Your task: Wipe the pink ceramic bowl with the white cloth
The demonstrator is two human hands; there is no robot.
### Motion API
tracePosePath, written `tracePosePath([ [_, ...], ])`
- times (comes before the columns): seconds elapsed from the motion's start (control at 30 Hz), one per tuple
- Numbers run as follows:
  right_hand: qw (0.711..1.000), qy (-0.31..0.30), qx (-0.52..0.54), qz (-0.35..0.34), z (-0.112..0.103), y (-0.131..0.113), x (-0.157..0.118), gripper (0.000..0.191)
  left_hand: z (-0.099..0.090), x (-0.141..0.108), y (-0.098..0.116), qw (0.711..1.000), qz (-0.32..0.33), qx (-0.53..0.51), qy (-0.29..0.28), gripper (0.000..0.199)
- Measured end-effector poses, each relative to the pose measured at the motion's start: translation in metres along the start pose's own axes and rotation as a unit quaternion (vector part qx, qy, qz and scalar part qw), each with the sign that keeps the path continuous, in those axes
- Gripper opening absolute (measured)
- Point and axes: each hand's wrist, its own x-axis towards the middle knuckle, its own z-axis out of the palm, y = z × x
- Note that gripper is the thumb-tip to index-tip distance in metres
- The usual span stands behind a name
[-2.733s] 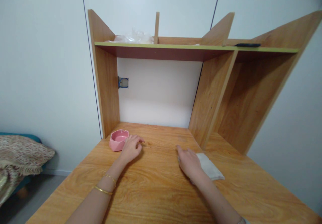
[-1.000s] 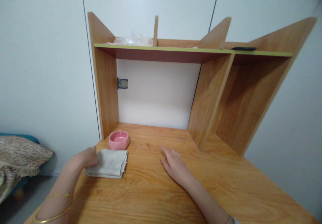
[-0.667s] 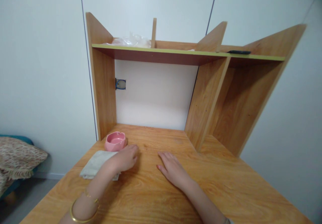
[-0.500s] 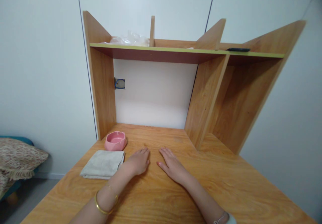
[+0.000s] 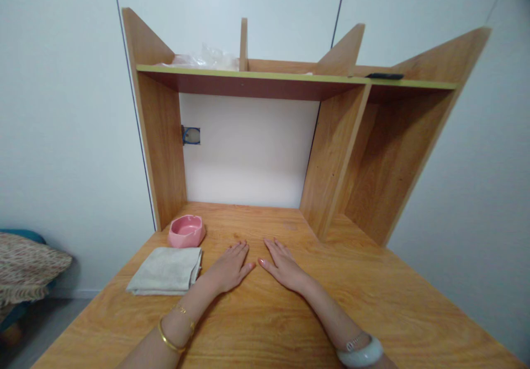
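Palm down on the wooden desk [image 5: 265, 325], my left hand [image 5: 230, 265] lies flat with its thumb stretched out to the right. My right hand [image 5: 284, 265] rests flat beside it, thumb pointing left, a small gap between the two thumbs. Neither hand holds anything. Left of my left hand is a folded grey cloth [image 5: 165, 271], close to my forearm but apart from the fingers. Behind the cloth stands a pink faceted ashtray [image 5: 186, 232] with notches in its rim.
A wooden shelf unit [image 5: 331, 170] rises at the back of the desk. Its upper board carries a clear plastic bag [image 5: 207, 58] and a flat black object [image 5: 385, 75]. An open socket box [image 5: 191, 135] shows in the wall. A patterned fringed cover [image 5: 28, 269] lies at far left.
My left thumb has spread out to the right, toward my right thumb. The whole view has shifted slightly, and more of the right wrist's pale bangle shows. The cloth and ashtray stay put.
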Motion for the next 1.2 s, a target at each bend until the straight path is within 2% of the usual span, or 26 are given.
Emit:
tracePosePath([
  [0.17,1.000,-0.020,0.010,-0.001,-0.001,0.000,0.000,0.077,-0.006,-0.004,0.000,0.999,-0.025,-0.018,-0.036,0.075],
  [0.33,1.000,-0.029,0.010,0.002,-0.001,0.001,-0.001,0.077,-0.008,-0.005,-0.003,0.998,-0.045,-0.009,-0.037,0.074],
  [0.6,1.000,-0.013,0.015,-0.002,0.001,0.002,0.001,0.074,-0.011,-0.006,0.001,0.996,-0.055,0.021,-0.069,0.071],
  [1.2,1.000,-0.008,0.012,-0.009,0.001,0.002,0.001,0.073,-0.011,-0.006,0.002,0.996,-0.053,0.034,-0.067,0.073],
])
